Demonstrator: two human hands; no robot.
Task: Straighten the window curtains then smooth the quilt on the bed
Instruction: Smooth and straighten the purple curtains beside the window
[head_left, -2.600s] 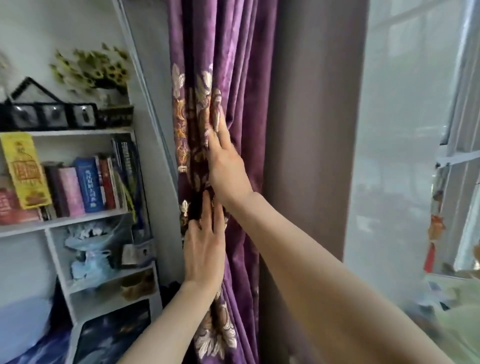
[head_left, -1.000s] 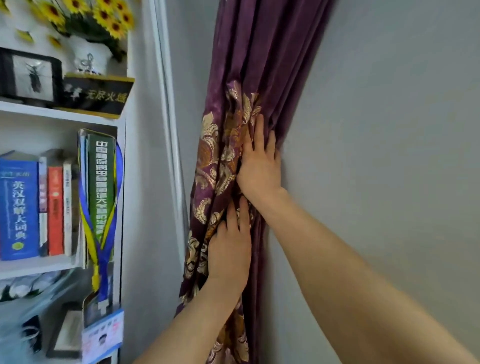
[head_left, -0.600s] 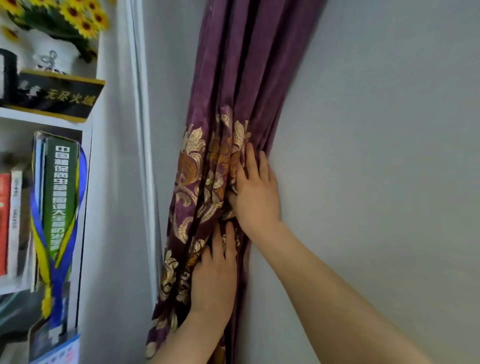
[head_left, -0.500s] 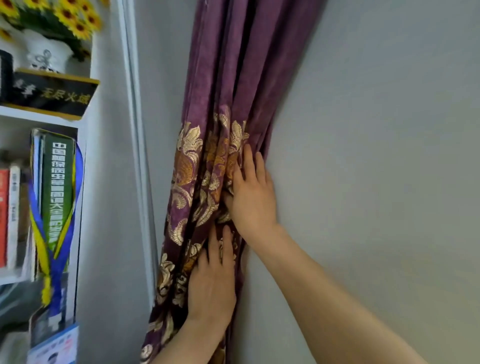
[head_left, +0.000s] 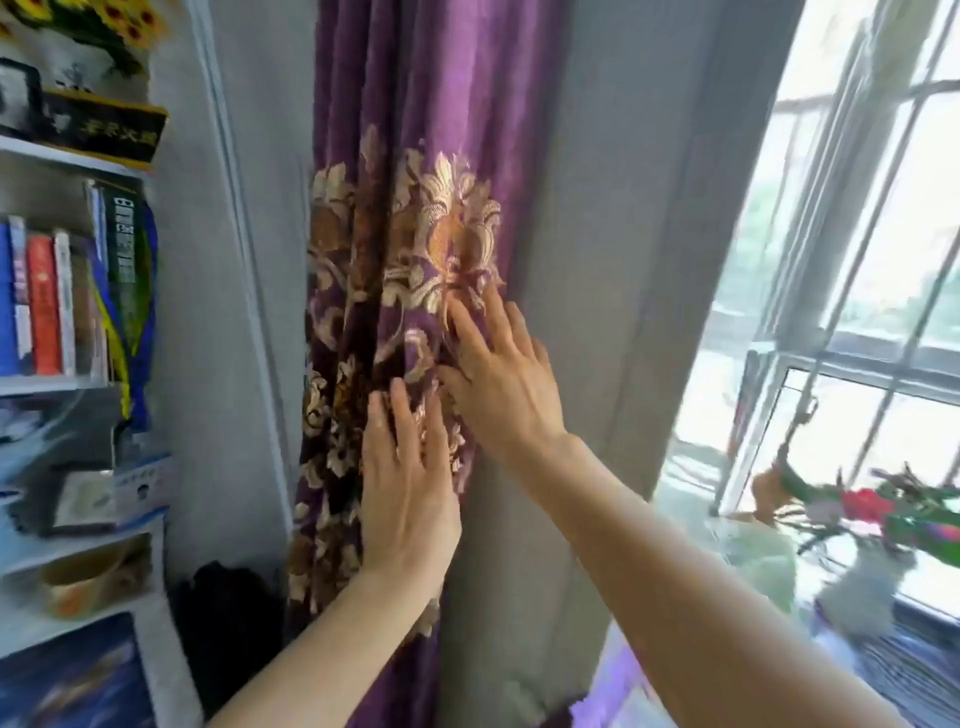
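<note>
Here, my left hand (head_left: 408, 488) and right hand (head_left: 501, 387) press flat, fingers straight and gripping nothing, on the gathered purple curtain (head_left: 415, 130) hanging between the bookshelf (head_left: 52, 385) and the window (head_left: 857, 358); stroking evenly down the folds with light pressure should, I judge, straighten them.

My left hand (head_left: 408, 486) and right hand (head_left: 501, 387) now spread their fingers apart on the curtain (head_left: 431, 104), its gold flower (head_left: 452, 228) opened flatter; the window (head_left: 857, 260) is back at right.
</note>
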